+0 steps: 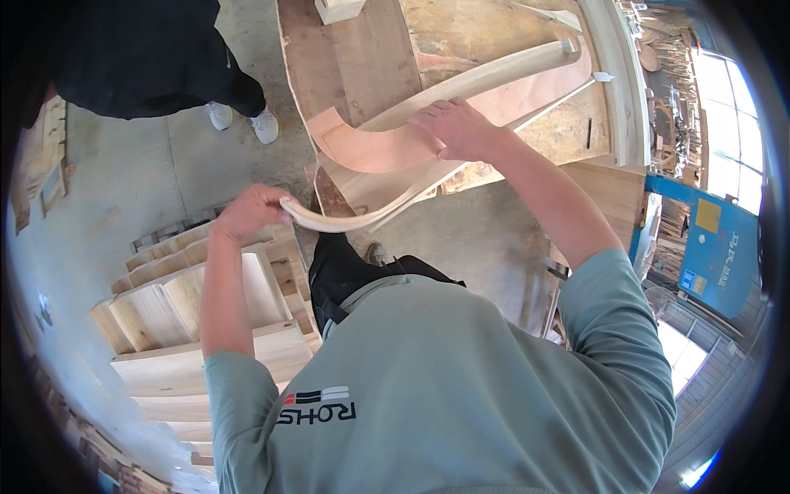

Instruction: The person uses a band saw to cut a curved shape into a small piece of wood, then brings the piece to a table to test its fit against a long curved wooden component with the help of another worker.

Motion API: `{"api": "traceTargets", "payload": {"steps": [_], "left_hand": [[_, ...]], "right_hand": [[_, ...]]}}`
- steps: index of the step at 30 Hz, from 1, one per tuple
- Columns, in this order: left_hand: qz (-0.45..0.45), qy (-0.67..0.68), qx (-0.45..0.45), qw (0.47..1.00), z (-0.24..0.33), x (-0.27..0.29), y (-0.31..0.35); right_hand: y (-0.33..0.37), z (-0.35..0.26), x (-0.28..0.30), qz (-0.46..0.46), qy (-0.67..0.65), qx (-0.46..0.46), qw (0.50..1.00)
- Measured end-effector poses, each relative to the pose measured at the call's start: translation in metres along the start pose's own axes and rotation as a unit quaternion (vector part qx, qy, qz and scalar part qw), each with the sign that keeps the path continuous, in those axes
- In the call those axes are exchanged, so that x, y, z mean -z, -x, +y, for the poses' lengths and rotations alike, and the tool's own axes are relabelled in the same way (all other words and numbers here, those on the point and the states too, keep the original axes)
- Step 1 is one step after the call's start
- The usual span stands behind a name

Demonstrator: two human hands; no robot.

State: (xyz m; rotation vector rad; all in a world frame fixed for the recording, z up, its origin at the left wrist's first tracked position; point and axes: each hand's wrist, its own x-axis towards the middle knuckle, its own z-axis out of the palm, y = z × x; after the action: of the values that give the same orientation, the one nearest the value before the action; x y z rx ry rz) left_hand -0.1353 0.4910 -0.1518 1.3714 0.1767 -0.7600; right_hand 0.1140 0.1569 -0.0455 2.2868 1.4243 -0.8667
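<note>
My left hand (251, 212) is closed around the near-left end of a long, curved pale wooden piece (354, 222), held past the edge of the worktable. From there the piece sweeps right and away over the table. My right hand (461, 130) presses fingers and thumb on a thin, pinkish curved plywood template (378, 152), which lies along the curved wood. Part of the template is hidden under that hand. Behind it, a pale curved wooden strip (510, 72) runs toward the table's far right.
The worktable (461, 33) carries a brown board (350, 62) and a dark pencil-like stick (589, 132). Stacked timber pieces (189, 305) stand at my left. A person in black (148, 58) stands at far left. A blue machine panel (716, 255) is at right.
</note>
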Motion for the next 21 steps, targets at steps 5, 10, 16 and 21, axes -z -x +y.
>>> {"api": "traceTargets", "payload": {"steps": [5,10,16,21], "left_hand": [[0.029,0.098,-0.091,0.991,-0.006,-0.009,0.033],[0.114,0.092,-0.181,0.973,0.030,-0.058,0.029],[0.116,0.101,-0.185,0.971,0.081,-0.167,-0.016],[-0.007,0.200,-0.196,0.960,0.087,-0.303,-0.077]], "right_hand": [[0.006,0.005,-0.010,0.063,0.025,0.028,0.997],[0.068,0.006,-0.031,0.254,-0.160,-0.085,0.950],[0.182,-0.075,-0.062,0.310,-0.744,-0.072,0.588],[0.270,-0.081,-0.114,0.416,-0.810,-0.075,0.406]]}}
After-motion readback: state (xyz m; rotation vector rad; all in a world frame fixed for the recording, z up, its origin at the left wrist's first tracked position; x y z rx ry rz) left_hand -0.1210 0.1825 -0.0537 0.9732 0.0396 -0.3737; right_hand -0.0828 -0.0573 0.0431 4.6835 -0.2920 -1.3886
